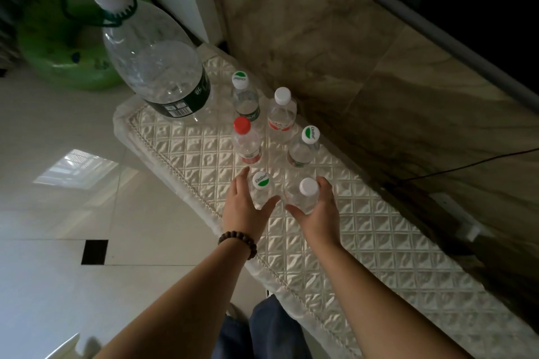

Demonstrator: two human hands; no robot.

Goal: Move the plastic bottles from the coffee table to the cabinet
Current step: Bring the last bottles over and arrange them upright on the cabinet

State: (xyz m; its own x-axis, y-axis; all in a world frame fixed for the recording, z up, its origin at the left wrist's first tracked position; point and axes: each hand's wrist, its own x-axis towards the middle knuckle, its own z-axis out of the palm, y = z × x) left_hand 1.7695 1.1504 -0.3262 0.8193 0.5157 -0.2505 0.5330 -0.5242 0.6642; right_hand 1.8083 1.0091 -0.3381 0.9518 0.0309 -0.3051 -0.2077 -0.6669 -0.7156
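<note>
Both hands grip upright bottles: left hand (244, 204) green-capped bottle (261, 190), right hand (320, 207) white-capped bottle (305, 195)

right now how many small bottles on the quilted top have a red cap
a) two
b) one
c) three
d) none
b) only one small bottle has a red cap; the other five small ones have white or white-and-green caps, two of them gripped by the left hand and right hand.

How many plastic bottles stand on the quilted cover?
7: the large bottle at the far end, four small bottles behind the hands, one in the left hand, one in the right hand.
</note>
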